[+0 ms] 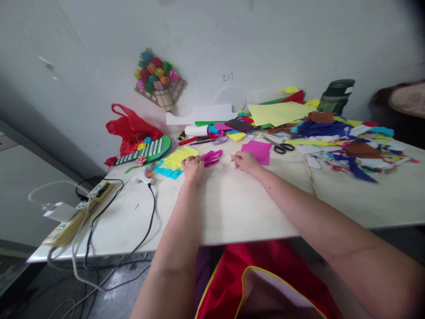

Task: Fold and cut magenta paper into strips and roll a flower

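1. Left hand (193, 168), fingers bent, against creased magenta paper (213, 157), centre of table (232, 217).
2. Right hand (245, 161), curled, overlaps square magenta sheet (261, 152).
3. Either pinching: cannot tell.
4. Table smooth, open toward front edge.

And it's bright red cloth (229, 283) on the near side, yellow edging (259, 267) curving round a pale area, purple fabric (203, 272) left, forearms (181, 221) and hands (193, 169) bare!

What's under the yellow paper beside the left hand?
Blue paper sticks out from under the near side of the yellow paper. The rest is covered: how far the blue extends, or whether anything else lies there, can't be seen.
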Demonstrator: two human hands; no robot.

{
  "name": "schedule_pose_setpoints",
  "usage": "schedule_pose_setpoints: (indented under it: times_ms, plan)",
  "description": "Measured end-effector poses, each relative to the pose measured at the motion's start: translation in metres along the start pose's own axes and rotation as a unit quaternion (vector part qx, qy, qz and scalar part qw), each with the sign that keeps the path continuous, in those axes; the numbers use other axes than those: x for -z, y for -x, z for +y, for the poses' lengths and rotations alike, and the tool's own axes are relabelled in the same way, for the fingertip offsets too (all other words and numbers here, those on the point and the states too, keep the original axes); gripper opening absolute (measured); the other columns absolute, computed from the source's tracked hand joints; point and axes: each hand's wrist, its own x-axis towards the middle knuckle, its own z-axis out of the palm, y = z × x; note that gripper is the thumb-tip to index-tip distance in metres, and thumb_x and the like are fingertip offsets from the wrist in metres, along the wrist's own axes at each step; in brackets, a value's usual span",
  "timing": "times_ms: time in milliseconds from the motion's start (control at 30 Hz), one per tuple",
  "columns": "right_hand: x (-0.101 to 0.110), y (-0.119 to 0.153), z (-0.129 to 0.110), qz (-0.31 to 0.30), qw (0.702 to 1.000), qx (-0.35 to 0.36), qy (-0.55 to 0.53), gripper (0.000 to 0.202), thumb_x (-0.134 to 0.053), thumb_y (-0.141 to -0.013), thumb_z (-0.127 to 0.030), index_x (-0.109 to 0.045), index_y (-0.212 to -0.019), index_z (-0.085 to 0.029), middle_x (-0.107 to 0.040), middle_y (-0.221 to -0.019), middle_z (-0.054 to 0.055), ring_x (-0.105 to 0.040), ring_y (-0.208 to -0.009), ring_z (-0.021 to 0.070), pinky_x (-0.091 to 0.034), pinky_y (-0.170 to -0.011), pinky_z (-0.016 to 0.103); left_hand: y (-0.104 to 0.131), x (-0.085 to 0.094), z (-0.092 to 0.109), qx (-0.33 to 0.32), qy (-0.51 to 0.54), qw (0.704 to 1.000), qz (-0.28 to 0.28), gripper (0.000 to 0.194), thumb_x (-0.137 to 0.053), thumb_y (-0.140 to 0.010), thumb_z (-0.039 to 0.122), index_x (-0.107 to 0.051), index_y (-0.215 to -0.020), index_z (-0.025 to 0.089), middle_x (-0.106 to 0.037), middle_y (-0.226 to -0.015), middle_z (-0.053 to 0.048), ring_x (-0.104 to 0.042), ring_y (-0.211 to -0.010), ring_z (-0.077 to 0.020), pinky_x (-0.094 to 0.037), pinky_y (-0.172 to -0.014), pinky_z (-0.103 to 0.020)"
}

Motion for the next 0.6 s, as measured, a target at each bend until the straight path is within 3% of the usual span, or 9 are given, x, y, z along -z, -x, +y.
schedule_pose_setpoints:
  times_ms: [167, 233, 333, 600]
  plan:
    - [0.001, -0.001, 0.0, 0.014, 1.0, 0.005, 0.012, 0.025, -0.048, -0.083, -0.03, -0.063, -0.07, -0.014, -0.062, -0.057, 0.001, -0.047, -0.042, 0.0071, -0.036, -0.046, 0.019, 0.0, 0.005, 0.0, 0.038, 0.072, 0.996, 0.023, 0.039, -0.04, -0.077, 0.024, -0.07, -0.1, 0.023, -0.071, -0.096, -0.004, -0.058, -0.101, -0.0205, -0.04, -0.091, -0.031]
    - [0.002, -0.002, 0.001, 0.019, 1.0, 0.01, 0.004, 0.026, -0.048, -0.083, -0.031, -0.062, -0.069, -0.014, -0.063, -0.058, 0.001, -0.046, -0.041, 0.007, -0.037, -0.046, 0.019, 0.001, 0.005, -0.001, 0.042, 0.128, 0.991, 0.001, 0.039, -0.04, -0.075, 0.024, -0.07, -0.098, 0.021, -0.072, -0.082, -0.003, -0.063, -0.083, -0.0187, -0.045, -0.081, -0.028]
    - [0.008, -0.005, 0.002, 0.04, 0.999, 0.018, -0.024, 0.026, -0.047, -0.083, -0.031, -0.062, -0.069, -0.014, -0.063, -0.058, 0.002, -0.046, -0.041, 0.0074, -0.038, -0.046, 0.02, 0.003, -0.001, -0.001, -0.01, 0.195, 0.979, -0.054, 0.038, -0.04, -0.072, 0.022, -0.071, -0.095, 0.018, -0.071, -0.071, -0.002, -0.063, -0.065, -0.0157, -0.049, -0.074, -0.027]
    - [0.043, -0.02, 0.013, 0.201, 0.979, -0.043, -0.015, 0.027, -0.042, -0.081, -0.031, -0.063, -0.073, -0.016, -0.062, -0.06, 0.002, -0.052, -0.046, 0.0119, -0.041, -0.049, 0.023, 0.003, -0.005, 0.004, -0.043, 0.185, 0.979, -0.073, 0.039, -0.043, -0.07, 0.023, -0.073, -0.094, 0.019, -0.072, -0.09, -0.002, -0.062, -0.094, -0.0191, -0.045, -0.089, -0.027]
